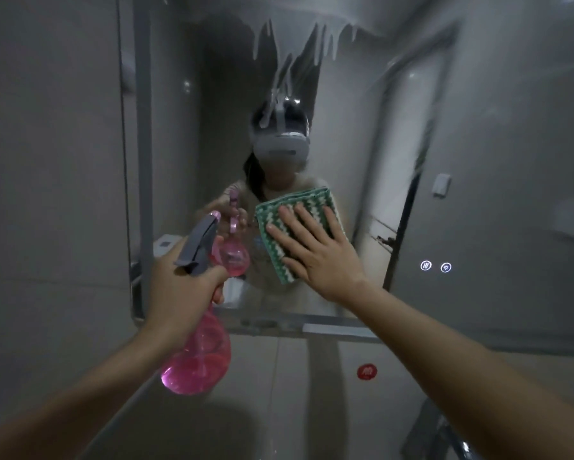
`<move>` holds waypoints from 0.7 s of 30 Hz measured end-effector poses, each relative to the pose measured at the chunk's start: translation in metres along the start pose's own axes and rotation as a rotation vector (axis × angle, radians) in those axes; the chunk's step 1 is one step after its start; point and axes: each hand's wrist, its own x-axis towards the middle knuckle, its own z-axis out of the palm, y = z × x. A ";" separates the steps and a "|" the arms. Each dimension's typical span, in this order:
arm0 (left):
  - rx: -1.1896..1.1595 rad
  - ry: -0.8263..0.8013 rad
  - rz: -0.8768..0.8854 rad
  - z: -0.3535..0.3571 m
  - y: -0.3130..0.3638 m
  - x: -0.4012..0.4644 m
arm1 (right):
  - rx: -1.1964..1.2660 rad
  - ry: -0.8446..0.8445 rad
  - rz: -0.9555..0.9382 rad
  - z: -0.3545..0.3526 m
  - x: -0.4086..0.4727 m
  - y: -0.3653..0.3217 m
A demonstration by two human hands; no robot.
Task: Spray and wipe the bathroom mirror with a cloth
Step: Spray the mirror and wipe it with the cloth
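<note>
The bathroom mirror [478, 144] fills most of the head view, and wet streaks run down its upper middle. My right hand [315, 250] lies flat with spread fingers on a folded green-and-white cloth [275, 210], pressing it against the lower middle of the glass. My left hand [182, 287] grips the neck of a pink spray bottle [199, 356] with a grey trigger head, held in front of the mirror's lower left part. The nozzle points up towards the glass. A reflection of the bottle and of a person wearing a headset shows in the mirror.
Two lit touch icons [435, 266] glow at the mirror's lower right. Grey tiled wall [46, 194] lies left of the mirror. A red sticker [366, 372] sits on the wall below. A chrome tap [444, 436] shows at the bottom right, above a basin edge.
</note>
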 end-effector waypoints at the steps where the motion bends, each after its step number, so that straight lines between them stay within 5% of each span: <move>1: -0.001 -0.002 -0.010 0.000 0.000 0.001 | 0.003 0.003 -0.011 -0.003 0.000 0.005; 8: 0.016 0.007 0.024 0.012 0.023 0.008 | 0.033 -0.009 -0.123 -0.014 0.008 0.038; 21: 0.018 0.127 0.141 0.057 0.096 0.047 | 0.002 0.141 0.168 -0.047 0.055 0.189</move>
